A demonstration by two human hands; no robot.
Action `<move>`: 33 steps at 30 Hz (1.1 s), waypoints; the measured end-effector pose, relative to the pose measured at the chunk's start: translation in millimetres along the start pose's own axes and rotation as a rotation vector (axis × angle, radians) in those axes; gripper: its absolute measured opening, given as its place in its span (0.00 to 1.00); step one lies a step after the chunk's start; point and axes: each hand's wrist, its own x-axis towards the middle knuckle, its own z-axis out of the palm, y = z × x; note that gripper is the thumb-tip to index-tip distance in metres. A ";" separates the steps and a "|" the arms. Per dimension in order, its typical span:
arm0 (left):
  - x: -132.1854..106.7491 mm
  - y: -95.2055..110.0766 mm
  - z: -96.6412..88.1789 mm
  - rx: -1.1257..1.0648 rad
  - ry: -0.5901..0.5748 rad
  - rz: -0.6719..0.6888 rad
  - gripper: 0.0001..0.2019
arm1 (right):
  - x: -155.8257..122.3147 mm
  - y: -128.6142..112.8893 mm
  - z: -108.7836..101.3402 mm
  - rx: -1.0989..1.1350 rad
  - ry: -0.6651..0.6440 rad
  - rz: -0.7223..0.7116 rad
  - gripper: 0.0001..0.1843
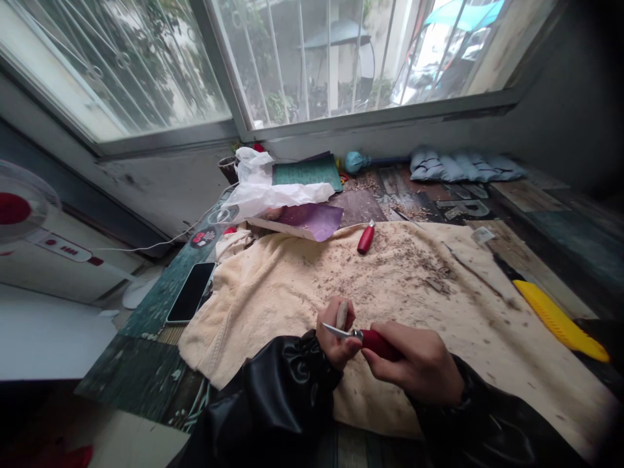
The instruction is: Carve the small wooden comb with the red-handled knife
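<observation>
Closed round a small piece of wood [342,314], my left hand [336,338] is above the front part of a beige towel [273,279]. The wood's pale end sticks up out of the fingers. My right hand [419,361] grips the red handle of a carving knife [383,344]. Its short blade points left and lies across the front of the wood; whether the edge bites into it I cannot tell. Brown shavings [390,266] are scattered over the towel. Beyond both hands lies a second red-handled carving tool [365,238].
A yellow-handled cutter or saw [560,318] lies at the right. On the left are a phone [192,292] and a fan [29,214]. Purple sandpaper-like sheet [316,220], white plastic bag [277,196], green mat [309,174] and grey-blue cushion [463,166] line the back.
</observation>
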 end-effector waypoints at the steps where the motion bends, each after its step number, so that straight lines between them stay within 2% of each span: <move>1: 0.3 0.9 0.2 0.009 0.001 0.005 0.28 | 0.2 -0.1 -0.7 -0.012 -0.003 -0.002 0.14; 18: -3.1 -2.0 -1.0 0.068 0.002 -0.017 0.29 | 3.2 -4.4 -6.9 -0.032 0.016 0.016 0.15; 33: -3.8 -2.7 -0.1 0.050 0.019 -0.007 0.29 | -1.8 -0.5 -1.6 0.006 -0.013 0.034 0.13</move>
